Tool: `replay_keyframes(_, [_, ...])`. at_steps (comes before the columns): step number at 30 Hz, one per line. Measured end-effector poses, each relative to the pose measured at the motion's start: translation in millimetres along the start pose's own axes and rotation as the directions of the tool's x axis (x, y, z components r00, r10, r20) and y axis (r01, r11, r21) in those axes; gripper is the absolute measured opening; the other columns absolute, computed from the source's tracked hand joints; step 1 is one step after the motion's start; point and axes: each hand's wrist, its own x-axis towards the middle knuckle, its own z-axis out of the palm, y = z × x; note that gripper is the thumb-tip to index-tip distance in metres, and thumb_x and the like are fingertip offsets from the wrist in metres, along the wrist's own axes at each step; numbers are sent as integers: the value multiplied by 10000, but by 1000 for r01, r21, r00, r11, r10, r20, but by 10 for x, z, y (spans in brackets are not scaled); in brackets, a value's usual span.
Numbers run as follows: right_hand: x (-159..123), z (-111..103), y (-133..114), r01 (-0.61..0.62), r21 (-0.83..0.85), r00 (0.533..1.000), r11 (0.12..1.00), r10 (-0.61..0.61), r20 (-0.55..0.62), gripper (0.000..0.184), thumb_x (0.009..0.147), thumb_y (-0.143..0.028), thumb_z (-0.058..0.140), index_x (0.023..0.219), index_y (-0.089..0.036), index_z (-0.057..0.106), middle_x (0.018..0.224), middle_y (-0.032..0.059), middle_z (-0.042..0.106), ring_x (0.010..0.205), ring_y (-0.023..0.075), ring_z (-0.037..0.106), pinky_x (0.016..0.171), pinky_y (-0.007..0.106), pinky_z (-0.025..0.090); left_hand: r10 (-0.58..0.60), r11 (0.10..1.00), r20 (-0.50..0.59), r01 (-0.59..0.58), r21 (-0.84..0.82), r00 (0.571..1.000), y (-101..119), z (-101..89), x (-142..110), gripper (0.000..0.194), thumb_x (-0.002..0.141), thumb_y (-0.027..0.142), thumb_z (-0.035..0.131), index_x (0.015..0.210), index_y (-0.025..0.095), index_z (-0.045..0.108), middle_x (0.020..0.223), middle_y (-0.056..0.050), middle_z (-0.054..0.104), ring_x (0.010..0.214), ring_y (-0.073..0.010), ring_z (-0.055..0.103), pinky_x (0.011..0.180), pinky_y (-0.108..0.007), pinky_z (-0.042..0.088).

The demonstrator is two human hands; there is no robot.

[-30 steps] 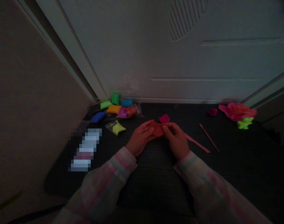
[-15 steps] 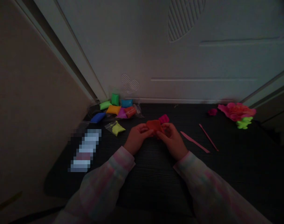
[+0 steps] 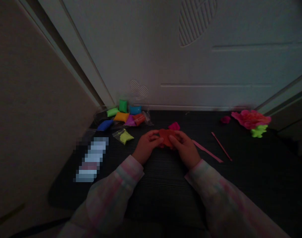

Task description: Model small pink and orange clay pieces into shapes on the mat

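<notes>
Between my two hands is a flattened piece of orange-red modelling clay (image 3: 166, 136), held just above the dark table. My left hand (image 3: 146, 144) pinches its left edge between thumb and fingers. On the other side my right hand (image 3: 187, 148) grips it, the thumb lying across its face and the fingers behind, partly hidden. A magenta lump of clay (image 3: 174, 126) lies right behind the piece. To the right of my right hand rest a pink plastic clay knife (image 3: 207, 151) and a thin pink modelling stick (image 3: 221, 146).
Several coloured clay packets (image 3: 121, 117) lie in clear wrappers at the back left, with a yellow packet (image 3: 126, 136) nearer. A blurred-out phone-like object (image 3: 93, 160) is at left. A pink clay flower (image 3: 251, 119) with a yellow-green piece (image 3: 259, 131) sits back right. A white panel (image 3: 151, 56) stands behind.
The clay has turned and shifted slightly towards me, its face now rounder in view. My right thumb has moved up across it. My left hand has hardly moved.
</notes>
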Motion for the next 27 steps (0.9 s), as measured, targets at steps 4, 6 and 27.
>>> replay_keyframes(4, [-18, 20, -2, 49, 22, 999, 999, -49, 12, 195, 690, -328, 524, 834, -201, 494, 606, -31, 579, 507, 114, 530, 470, 237, 401, -48, 932, 31, 56, -358, 998, 22, 11, -5, 179, 664, 255, 545, 802, 148, 583, 808, -36, 628, 736, -155, 580, 677, -310, 447])
replay_keyframes(6, [-48, 61, -3, 184, -189, 983, 965, -176, 58, 132, 711, -289, 504, 806, -198, 511, 699, 3, 593, 601, 133, 548, 547, 268, 420, -87, 856, 108, 130, -500, 990, 25, 42, -8, 296, 726, 381, 442, 811, 142, 594, 884, -65, 618, 813, -178, 568, 716, -329, 440])
replay_keyframes(27, [-109, 63, -163, 506, -851, 733, 139, -589, 340, 402, 802, -213, 331, 1182, -103, 401, 1220, 124, 451, 1202, 244, 269, 974, 500, 128, -35, 561, 422, 368, -742, 906, -75, 504, -106, 587, 721, 550, 346, 1064, 108, 523, 1121, -119, 529, 1123, -269, 397, 944, -399, 254])
